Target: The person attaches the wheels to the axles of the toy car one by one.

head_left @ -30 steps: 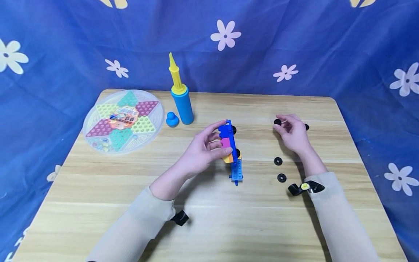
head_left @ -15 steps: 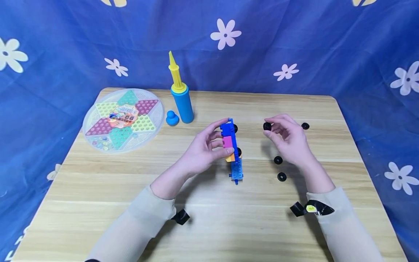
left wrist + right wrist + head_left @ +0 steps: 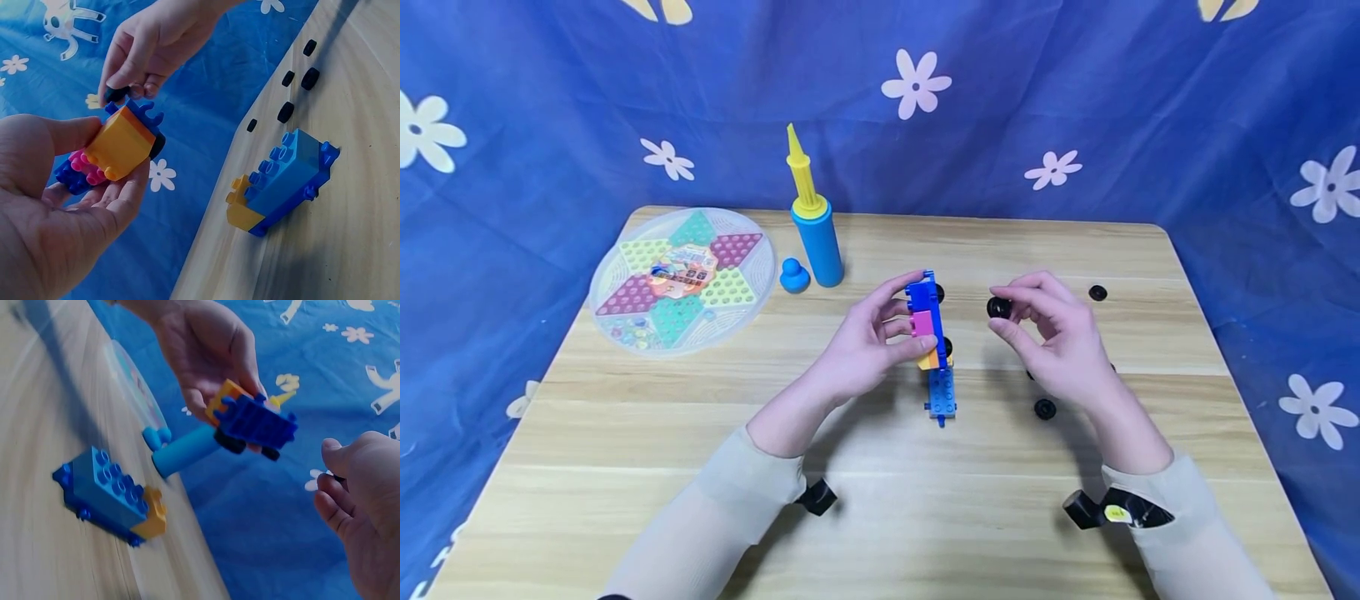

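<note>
My left hand (image 3: 867,348) grips a toy brick car with a blue base (image 3: 257,424) and pink and orange bricks (image 3: 115,145), raised over the table. Two black wheels (image 3: 230,441) sit along one side of its base. Between thumb and fingertips my right hand (image 3: 1063,337) pinches a loose black wheel (image 3: 998,307), a short gap to the right of the car; in the right wrist view the fingers mostly hide it. A second brick car, light blue (image 3: 275,172) with a yellow end piece (image 3: 242,209), stands on the table below, its blue axle stubs bare.
Several loose black wheels (image 3: 1045,409) lie on the wooden table (image 3: 970,517) near my right hand. A blue and yellow hand pump (image 3: 820,246) stands at the back beside a small blue knob-shaped piece (image 3: 794,275). Further left lies a round Chinese checkers board (image 3: 752,312).
My right hand has brought the pinched wheel left and slightly nearer, from among the loose wheels toward the car. The left hand with the car has shifted only slightly right.
</note>
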`<action>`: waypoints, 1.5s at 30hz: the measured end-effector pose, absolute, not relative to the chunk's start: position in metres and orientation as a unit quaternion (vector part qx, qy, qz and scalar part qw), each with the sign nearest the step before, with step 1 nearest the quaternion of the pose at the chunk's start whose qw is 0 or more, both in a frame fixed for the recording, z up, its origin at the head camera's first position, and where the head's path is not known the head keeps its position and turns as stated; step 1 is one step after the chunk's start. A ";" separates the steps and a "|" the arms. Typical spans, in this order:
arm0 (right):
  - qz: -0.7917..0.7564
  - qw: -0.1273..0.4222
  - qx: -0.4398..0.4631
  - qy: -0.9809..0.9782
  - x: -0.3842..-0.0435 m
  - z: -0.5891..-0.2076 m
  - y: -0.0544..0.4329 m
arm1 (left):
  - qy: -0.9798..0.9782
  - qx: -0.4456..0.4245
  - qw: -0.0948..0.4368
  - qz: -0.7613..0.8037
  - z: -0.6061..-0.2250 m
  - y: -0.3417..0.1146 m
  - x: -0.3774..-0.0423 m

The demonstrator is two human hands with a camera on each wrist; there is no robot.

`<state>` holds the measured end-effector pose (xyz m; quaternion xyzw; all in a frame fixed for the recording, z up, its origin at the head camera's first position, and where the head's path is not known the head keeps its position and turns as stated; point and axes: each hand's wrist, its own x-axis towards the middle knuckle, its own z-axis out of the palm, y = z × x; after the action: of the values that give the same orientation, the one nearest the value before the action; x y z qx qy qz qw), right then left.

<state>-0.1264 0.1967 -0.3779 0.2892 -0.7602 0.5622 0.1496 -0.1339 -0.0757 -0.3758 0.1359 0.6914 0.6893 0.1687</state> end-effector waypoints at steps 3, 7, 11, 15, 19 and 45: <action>0.562 0.154 0.307 -0.752 -0.121 -0.375 0.192 | 0.689 0.139 0.167 0.691 -0.375 -0.075 -0.134; 0.566 0.155 0.336 -0.737 -0.115 -0.371 0.185 | 0.690 0.147 0.161 0.690 -0.374 -0.074 -0.134; 0.562 0.150 0.350 -0.734 -0.109 -0.369 0.178 | 0.687 0.157 0.157 0.692 -0.372 -0.072 -0.134; 0.535 0.146 0.356 -0.752 -0.103 -0.368 0.171 | 0.685 0.167 0.152 0.692 -0.371 -0.071 -0.135; 0.503 0.145 0.363 -0.771 -0.098 -0.369 0.167 | 0.688 0.170 0.151 0.689 -0.371 -0.070 -0.135; 0.467 0.208 0.348 -0.786 -0.094 -0.371 0.157 | 0.680 0.151 0.131 0.706 -0.370 -0.063 -0.131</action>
<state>-0.0944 0.1573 -0.3711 0.3485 -0.7857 0.4667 0.2084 -0.1310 -0.0627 -0.3702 0.1513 0.6797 0.7057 0.1308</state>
